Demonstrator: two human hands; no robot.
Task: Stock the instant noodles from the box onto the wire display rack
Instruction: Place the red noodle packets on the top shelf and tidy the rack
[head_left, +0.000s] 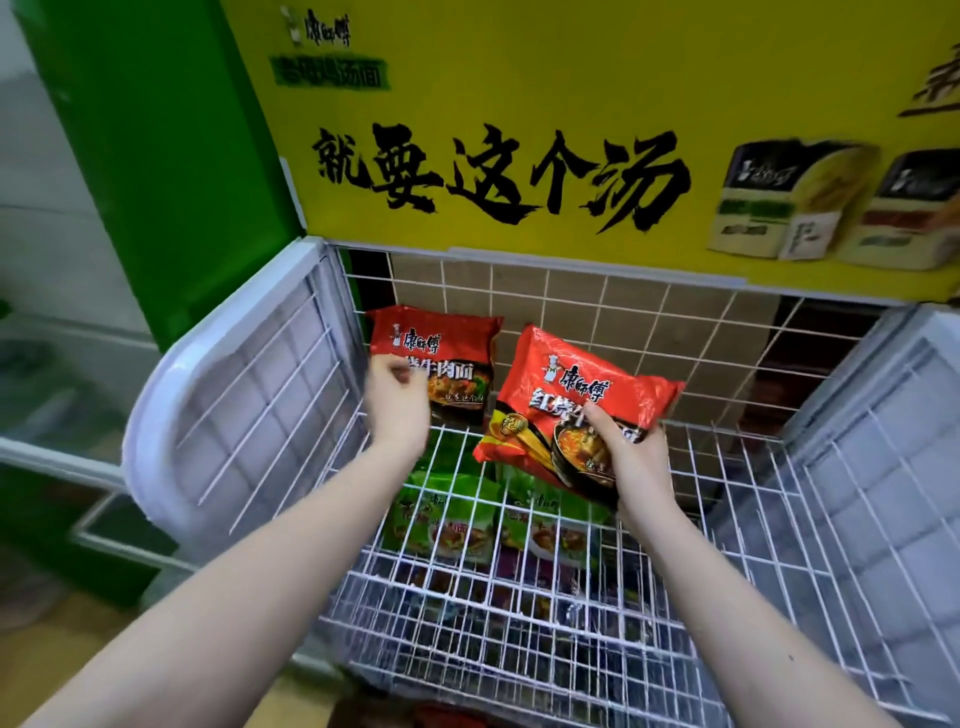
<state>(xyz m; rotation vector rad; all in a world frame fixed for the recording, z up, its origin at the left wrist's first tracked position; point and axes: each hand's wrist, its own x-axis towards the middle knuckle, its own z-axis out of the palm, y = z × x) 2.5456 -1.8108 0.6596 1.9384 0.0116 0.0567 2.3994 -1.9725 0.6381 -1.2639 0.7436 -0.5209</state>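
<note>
A white wire display rack (727, 499) fills the middle of the view. One red instant noodle pack (441, 338) stands upright in the rack's back left corner, against the rear grid. My left hand (397, 405) is at its lower left edge with curled fingers and the thumb over the front of the wrapper. A second red noodle pack (566, 379) hangs tilted just above the wire shelf, to the right of the first. My right hand (631, 457) grips it by its lower right part. The box is not in view.
Green noodle packs (441, 519) lie on a lower shelf under the wire. White side panels (239, 415) close the rack left and right. A yellow advertising board (519, 104) hangs above, a green pillar (156, 156) stands at the left, and tiled wall shows behind.
</note>
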